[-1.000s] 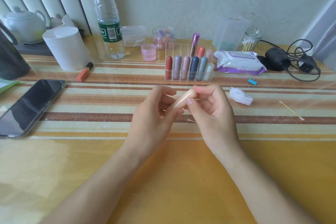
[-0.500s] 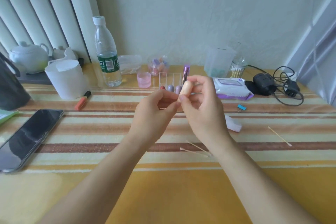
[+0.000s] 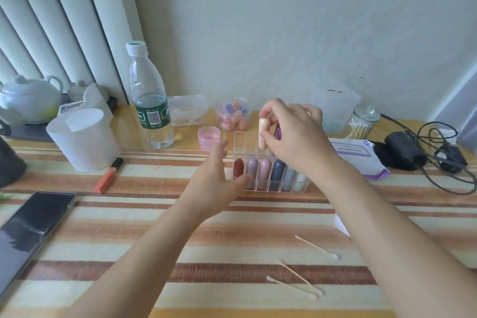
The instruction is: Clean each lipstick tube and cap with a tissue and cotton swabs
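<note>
Striped cloth (image 3: 129, 214) covers the table where I work. My right hand (image 3: 296, 137) pinches a pale peach lipstick (image 3: 262, 134) upright between thumb and fingertips, just above the back row of the clear rack (image 3: 241, 142). It looks light, stiff and glossy, so likely slippery; I judge a hold round its middle safest. My left hand (image 3: 214, 188) hangs loosely spread at the rack's front.

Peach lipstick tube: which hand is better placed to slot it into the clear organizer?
Likely right: the right hand pinches the peach lipstick tube upright above the clear compartmented organizer; the left hand is open, holding nothing.
</note>
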